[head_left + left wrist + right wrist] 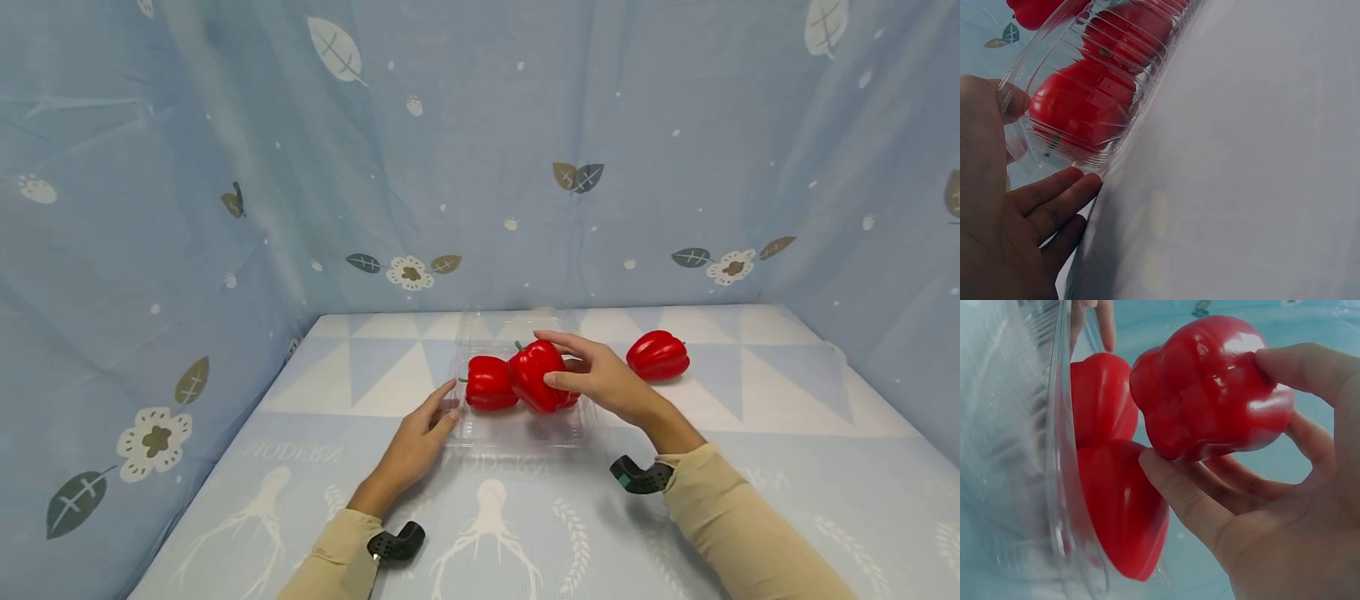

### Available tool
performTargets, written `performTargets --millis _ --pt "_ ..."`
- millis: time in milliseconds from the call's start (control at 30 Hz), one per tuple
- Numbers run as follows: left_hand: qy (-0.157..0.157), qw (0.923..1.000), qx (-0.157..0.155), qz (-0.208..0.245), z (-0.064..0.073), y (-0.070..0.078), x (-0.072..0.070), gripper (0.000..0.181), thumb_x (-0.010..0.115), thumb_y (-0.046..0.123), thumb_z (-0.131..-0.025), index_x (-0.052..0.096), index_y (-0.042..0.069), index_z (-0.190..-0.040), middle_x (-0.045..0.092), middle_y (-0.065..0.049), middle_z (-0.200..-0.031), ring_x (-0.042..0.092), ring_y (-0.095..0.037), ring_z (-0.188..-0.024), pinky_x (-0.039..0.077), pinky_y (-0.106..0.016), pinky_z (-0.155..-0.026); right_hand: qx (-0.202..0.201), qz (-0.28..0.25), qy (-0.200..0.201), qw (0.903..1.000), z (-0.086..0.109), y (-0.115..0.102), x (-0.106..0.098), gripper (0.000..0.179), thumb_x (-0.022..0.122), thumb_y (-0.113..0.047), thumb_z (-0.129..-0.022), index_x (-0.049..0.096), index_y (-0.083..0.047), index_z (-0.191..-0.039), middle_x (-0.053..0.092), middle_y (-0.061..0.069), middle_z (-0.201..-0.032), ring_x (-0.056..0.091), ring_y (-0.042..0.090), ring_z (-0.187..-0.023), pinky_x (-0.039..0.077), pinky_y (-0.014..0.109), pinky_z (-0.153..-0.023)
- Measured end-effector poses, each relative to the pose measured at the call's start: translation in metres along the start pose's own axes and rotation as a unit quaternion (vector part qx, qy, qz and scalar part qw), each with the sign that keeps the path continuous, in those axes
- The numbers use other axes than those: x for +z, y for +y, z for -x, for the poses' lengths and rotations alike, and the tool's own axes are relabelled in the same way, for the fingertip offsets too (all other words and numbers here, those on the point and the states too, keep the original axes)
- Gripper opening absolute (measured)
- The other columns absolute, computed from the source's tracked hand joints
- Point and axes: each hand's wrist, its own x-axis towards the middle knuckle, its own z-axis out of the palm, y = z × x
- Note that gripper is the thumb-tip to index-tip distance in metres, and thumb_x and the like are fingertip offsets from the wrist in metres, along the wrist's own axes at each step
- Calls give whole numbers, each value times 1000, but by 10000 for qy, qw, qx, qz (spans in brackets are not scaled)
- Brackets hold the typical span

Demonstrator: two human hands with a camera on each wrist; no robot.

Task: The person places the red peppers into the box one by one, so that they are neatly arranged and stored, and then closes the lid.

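My right hand (600, 375) holds a glossy red bell pepper (537, 375) between thumb and fingers, green stem up. In the right wrist view this held bell pepper (1213, 390) shows its lobed underside, above two others. One red bell pepper (489, 385) lies in the left part of a clear plastic clamshell container (487, 432); another bell pepper (1122, 506) sits beside it, mostly hidden in the head view. At the container's left end is my left hand (415, 446), its thumb at the rim and its fairly straight fingers (1063, 203) against the lower side.
A further red bell pepper (657, 356) lies on the patterned table cloth (780, 400), right of the container. The container's clear lid (517, 323) stands open at the back. A blue curtain (487, 150) hangs behind the table.
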Motion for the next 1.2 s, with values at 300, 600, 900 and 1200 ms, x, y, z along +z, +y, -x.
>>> performTargets --millis 300,600,900,1200 --pt "59 10000 -32 -4 0 1 -2 53 55 27 -105 39 23 -155 63 -9 -134 60 -27 -121 42 -53 -106 -213 292 -308 9989 -9 -1 15 60 71 -18 -93 50 -23 -149 51 6 -144 54 35 -124 57 42 -87" --pt "85 10000 14 3 1 -1 -1 53 54 26 -105 39 21 -156 63 -9 -134 61 -28 -121 42 -53 -105 -473 626 -508 9956 -19 0 28 60 72 -17 -91 52 -19 -147 53 7 -142 57 33 -121 57 41 -88" --pt "70 10000 65 -8 2 -1 -1 54 55 24 -105 39 20 -156 63 -10 -134 61 -27 -120 43 -52 -105 -279 1027 -643 9922 -17 2 36 57 69 -18 -94 50 -19 -148 51 8 -144 56 34 -122 57 40 -87" --pt "45 10000 84 -23 0 0 0 54 56 26 -104 40 22 -155 62 -10 -135 61 -28 -121 45 -50 -103 -213 1039 -635 9923 -15 4 40 55 68 -13 -94 53 -25 -146 50 2 -143 56 31 -122 57 40 -87"
